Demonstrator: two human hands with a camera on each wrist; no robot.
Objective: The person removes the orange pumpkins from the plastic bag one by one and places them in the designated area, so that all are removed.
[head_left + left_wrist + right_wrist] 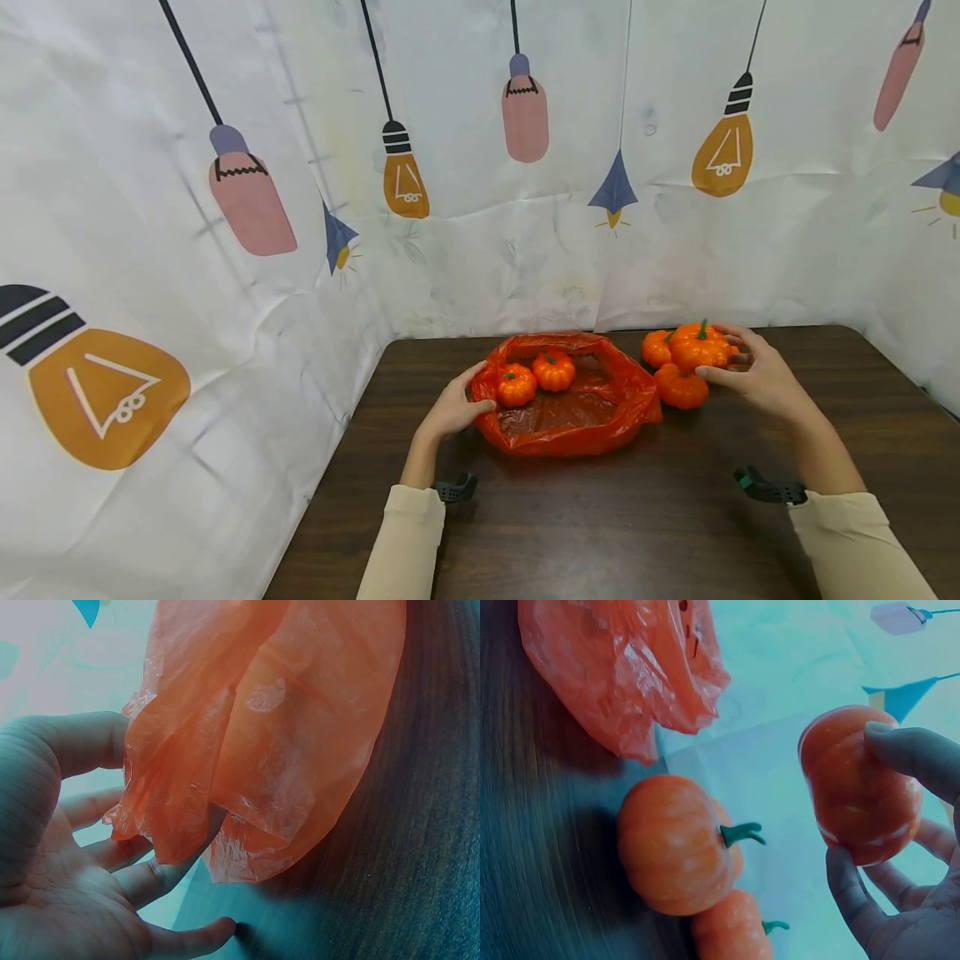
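A red plastic bag (577,443) lies with its mouth spread wide, and two small orange pumpkins (516,386) sit inside at the left and back. My left hand (452,406) holds the bag's left edge; in the left wrist view the thumb (90,742) and fingers lie around the crumpled plastic (180,787). Right of the bag, my right hand (761,377) grips an orange pumpkin (697,348) between thumb and fingers. The right wrist view shows this held pumpkin (859,787) raised, apart from the green-stemmed pumpkin (675,844) standing on the table.
Several orange pumpkins (681,388) cluster on the dark wooden table (585,533) just right of the bag, partly hidden by the held one. A white curtain (480,267) printed with lamps hangs along the table's back and left sides.
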